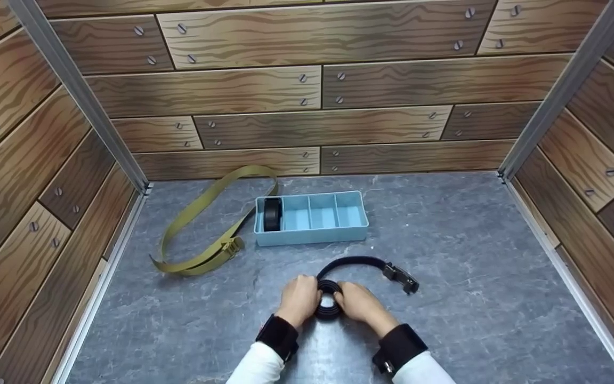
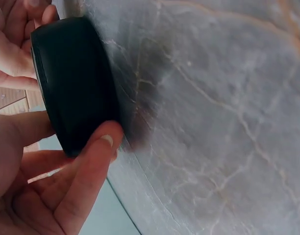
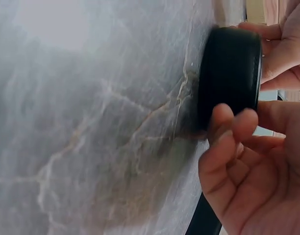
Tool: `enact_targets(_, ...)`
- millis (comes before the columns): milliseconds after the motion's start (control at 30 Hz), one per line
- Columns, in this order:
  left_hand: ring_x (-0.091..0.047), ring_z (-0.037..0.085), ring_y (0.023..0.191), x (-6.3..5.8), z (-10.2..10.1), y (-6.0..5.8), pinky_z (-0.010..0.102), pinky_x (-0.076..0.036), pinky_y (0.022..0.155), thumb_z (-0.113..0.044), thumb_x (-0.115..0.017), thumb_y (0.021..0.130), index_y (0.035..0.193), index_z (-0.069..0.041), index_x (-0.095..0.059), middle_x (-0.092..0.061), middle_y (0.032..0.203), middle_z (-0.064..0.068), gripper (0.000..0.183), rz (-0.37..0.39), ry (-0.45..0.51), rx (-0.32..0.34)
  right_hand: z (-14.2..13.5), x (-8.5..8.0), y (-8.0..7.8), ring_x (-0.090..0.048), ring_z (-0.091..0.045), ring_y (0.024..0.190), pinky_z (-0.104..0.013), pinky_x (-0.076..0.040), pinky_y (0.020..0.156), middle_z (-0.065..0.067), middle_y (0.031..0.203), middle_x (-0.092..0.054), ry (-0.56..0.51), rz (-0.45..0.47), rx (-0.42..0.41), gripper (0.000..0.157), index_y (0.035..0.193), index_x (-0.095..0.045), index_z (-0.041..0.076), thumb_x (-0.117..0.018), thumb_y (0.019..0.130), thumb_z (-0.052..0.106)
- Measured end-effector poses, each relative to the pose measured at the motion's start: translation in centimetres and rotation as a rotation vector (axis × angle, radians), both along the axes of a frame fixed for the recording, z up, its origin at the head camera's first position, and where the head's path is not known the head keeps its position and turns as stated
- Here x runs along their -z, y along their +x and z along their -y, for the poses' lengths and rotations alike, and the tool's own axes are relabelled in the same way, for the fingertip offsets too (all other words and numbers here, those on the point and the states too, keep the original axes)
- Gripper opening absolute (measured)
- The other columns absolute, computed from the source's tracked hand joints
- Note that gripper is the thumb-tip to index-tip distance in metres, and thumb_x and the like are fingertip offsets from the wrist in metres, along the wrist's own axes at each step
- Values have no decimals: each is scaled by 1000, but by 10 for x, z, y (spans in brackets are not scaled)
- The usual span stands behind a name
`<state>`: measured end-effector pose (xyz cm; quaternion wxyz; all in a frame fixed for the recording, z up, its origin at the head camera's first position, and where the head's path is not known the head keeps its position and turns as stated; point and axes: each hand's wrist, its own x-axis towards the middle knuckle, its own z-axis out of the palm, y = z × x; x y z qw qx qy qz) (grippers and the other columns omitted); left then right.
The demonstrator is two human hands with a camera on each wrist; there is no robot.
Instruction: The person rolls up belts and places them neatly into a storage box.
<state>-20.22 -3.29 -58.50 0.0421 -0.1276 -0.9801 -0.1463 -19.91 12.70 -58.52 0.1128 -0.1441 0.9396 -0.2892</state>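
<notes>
While the left hand [image 1: 300,298] and right hand [image 1: 359,300] grip opposite sides of a coiled black belt [image 1: 328,312] at the marbled surface [image 1: 472,320], only the head view shows the coil's open centre. Beyond lie its buckle [image 1: 400,276], a blue tray [image 1: 312,237] with a black roll [image 1: 272,214] leftmost, and an olive strap [image 1: 200,265]. The left wrist view reveals the coil's smooth outer wall; in the right wrist view, curled fingers [image 3: 222,117] overlap it.

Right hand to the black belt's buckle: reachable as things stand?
Likely yes: nothing stands between the right hand and the buckle, though that hand would first have to release the coiled belt.
</notes>
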Motion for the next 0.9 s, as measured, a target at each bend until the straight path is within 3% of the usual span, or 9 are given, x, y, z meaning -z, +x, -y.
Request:
enact_targets(100, -66, 30, 65, -1, 0, -1, 40, -52, 54, -21, -73, 86, 81, -3, -70, -67, 75, 12, 19, -3, -10, 25, 0, 1, -2, -65, -38, 90, -53, -51, 81, -17, 91, -66, 18, -34, -25, 10, 93, -62, 5, -56, 97, 13)
enact_targets(267, -65, 28, 64, -1, 0, -3, 39, -52, 53, -19, -74, 85, 78, -4, -69, -67, 74, 11, 18, -33, -2, 22, -1, 3, 1, -64, -39, 98, -53, -50, 87, -23, 105, -67, -5, -39, 5, 23, 113, -63, -1, -56, 99, 16)
enact_targets(500, -66, 29, 65, 1, -5, -2, 39, -52, 54, -21, -75, 84, 78, -3, -70, -67, 73, 12, 19, -53, 18, -4, 0, 0, 9, -62, -26, 73, -44, -52, 65, -17, 88, -67, -3, 24, 147, 20, 95, -64, 3, -64, 95, 23)
enact_targets(700, -65, 29, 64, 0, -3, -3, 39, -52, 53, -22, -73, 85, 78, -4, -69, -67, 73, 11, 20, -28, -18, 18, 3, 0, 6, -64, -27, 76, -45, -52, 68, -19, 98, -69, 16, 25, 165, 19, 106, -67, 1, -62, 93, 14)
enact_targets(900, -66, 29, 64, 1, -1, -5, 39, -53, 55, -21, -71, 88, 79, -2, -69, -67, 72, 12, 20, -34, -38, 76, 4, 1, 5, -66, -36, 91, -50, -52, 79, -23, 111, -67, 36, -21, 119, 34, 126, -62, 0, -60, 94, 13)
